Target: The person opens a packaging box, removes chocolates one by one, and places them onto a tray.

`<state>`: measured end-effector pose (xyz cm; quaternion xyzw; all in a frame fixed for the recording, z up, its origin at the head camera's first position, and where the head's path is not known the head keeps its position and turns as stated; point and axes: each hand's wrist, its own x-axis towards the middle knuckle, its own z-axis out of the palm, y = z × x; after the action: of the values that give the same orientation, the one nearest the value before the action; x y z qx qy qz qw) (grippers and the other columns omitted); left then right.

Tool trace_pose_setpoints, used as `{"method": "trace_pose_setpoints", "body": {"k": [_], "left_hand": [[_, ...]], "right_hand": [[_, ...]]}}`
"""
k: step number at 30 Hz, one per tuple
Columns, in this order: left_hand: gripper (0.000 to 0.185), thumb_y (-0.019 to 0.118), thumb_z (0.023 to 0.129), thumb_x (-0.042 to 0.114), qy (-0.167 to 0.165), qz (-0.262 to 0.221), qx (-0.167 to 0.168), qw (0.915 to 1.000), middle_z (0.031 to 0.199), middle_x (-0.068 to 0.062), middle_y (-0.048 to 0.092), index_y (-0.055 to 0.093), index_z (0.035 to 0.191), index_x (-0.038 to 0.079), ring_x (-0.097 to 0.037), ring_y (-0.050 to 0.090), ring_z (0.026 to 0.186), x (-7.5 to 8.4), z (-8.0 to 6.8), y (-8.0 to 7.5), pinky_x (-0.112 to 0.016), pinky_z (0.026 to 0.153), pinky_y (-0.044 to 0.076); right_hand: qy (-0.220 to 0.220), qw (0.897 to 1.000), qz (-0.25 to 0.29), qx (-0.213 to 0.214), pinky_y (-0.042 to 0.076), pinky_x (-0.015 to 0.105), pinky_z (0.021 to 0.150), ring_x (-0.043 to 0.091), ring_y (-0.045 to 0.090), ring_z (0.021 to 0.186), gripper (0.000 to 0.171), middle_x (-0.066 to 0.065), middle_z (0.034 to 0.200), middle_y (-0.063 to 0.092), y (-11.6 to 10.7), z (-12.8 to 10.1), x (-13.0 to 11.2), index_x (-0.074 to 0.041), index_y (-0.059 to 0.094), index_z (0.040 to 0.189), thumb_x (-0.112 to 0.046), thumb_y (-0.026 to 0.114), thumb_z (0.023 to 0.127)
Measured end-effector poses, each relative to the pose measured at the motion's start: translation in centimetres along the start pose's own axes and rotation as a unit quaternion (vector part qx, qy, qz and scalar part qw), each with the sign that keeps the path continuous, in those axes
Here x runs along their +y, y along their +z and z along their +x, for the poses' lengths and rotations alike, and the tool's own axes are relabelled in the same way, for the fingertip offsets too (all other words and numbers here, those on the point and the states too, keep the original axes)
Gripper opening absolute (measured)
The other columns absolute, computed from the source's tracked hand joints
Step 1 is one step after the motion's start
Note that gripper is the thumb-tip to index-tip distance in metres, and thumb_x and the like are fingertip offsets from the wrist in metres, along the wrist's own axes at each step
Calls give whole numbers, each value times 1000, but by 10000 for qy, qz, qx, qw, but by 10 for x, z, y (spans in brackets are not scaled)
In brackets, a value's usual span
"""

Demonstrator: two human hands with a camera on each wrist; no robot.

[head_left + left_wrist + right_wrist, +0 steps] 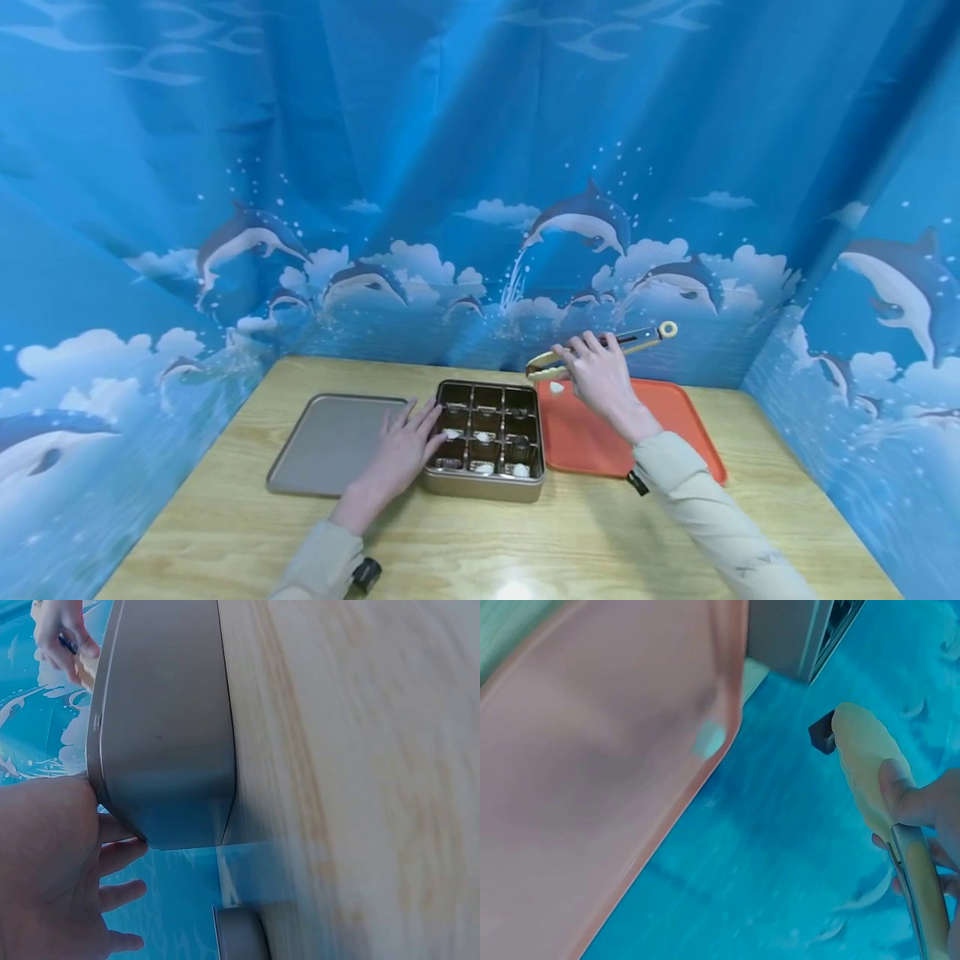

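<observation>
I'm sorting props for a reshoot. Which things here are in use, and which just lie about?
In use: tongs held by right hand; compartment box touched by left hand; white piece; orange tray.
Lying about: flat grey lid; dolphin backdrop.

tongs (600,348): pale yellow, black inner strip, in right-hand fingers | piece (557,387): white, just below fingertips | tray (675,417): orange | compartment box (487,487): gold, dark cells, beside left fingers | lid (322,450): grey-beige | table (585,542): light woodgrain | backdrop (450,167): blue, dolphins and clouds
</observation>
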<state>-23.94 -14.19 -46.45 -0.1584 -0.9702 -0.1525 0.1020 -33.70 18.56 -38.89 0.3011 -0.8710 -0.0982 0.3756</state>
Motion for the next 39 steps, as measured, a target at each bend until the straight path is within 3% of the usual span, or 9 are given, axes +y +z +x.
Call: {"method": "trace_pose_setpoints", "body": {"k": [4, 8, 12, 15, 20, 28, 34, 39], "left_hand": [[57, 48, 107, 38, -5, 44, -19, 10000, 162, -13, 35, 44, 152, 3, -42, 27, 150, 1, 0, -1, -70, 118, 17], [56, 48, 107, 38, 28, 66, 11, 10000, 161, -13, 35, 45, 151, 3, -42, 28, 149, 1, -1, -1, -70, 118, 18], [56, 49, 107, 38, 44, 112, 27, 9999, 161, -13, 36, 45, 151, 3, -42, 28, 149, 0, -1, -1, -71, 118, 19], [57, 48, 107, 39, 40, 113, -17, 9999, 162, -12, 35, 45, 151, 4, -42, 27, 149, 0, -1, -1, -71, 118, 19], [56, 49, 107, 39, 58, 19, 16, 10000, 161, -12, 35, 45, 151, 4, -43, 28, 149, 0, 0, 0, -71, 117, 19], [58, 47, 107, 40, 9, 2, -66, 10000, 162, -11, 33, 42, 153, 6, -42, 25, 150, -1, 0, 1, -70, 119, 16], [59, 45, 108, 42, 22, 20, -74, 10000, 163, -11, 32, 41, 154, 6, -41, 24, 151, -1, 0, 1, -70, 118, 17], [58, 47, 107, 40, 27, 18, -35, 10000, 162, -12, 34, 43, 153, 5, -42, 26, 150, -2, 0, 0, -71, 117, 19]], "right_hand": [[243, 9995, -97, -203, 46, 49, 84, 31, 59, 99, 28, 9, 100, 70, 3, -11, 19, -15, 76, 117, -16, 78, 89], [545, 9960, -233, -666, 45, 50, 86, 32, 59, 100, 27, 10, 100, 70, 9, -24, 36, -15, 76, 119, -15, 75, 92], [767, 9906, -381, -1064, 43, 51, 88, 31, 58, 100, 30, 10, 99, 69, 16, -35, 46, -16, 76, 117, -20, 79, 88], [818, 9879, -427, -1245, 43, 55, 92, 32, 57, 101, 32, 10, 98, 70, 21, -41, 52, -15, 76, 113, -23, 84, 83], [807, 9838, -460, -1536, 42, 57, 94, 33, 56, 101, 27, 12, 99, 70, 29, -47, 59, -14, 77, 108, -21, 83, 83], [790, 9753, -438, -2014, 39, 49, 82, 31, 55, 97, 19, 9, 92, 67, 36, -50, 59, -17, 78, 110, -12, 71, 93], [889, 9702, -436, -2210, 39, 49, 84, 31, 54, 100, 28, 8, 97, 67, 34, -50, 59, -18, 76, 117, -20, 78, 89], [897, 9769, -423, -1895, 40, 51, 90, 32, 54, 105, 41, 10, 101, 66, 30, -49, 60, -16, 73, 124, -25, 82, 85]]}}
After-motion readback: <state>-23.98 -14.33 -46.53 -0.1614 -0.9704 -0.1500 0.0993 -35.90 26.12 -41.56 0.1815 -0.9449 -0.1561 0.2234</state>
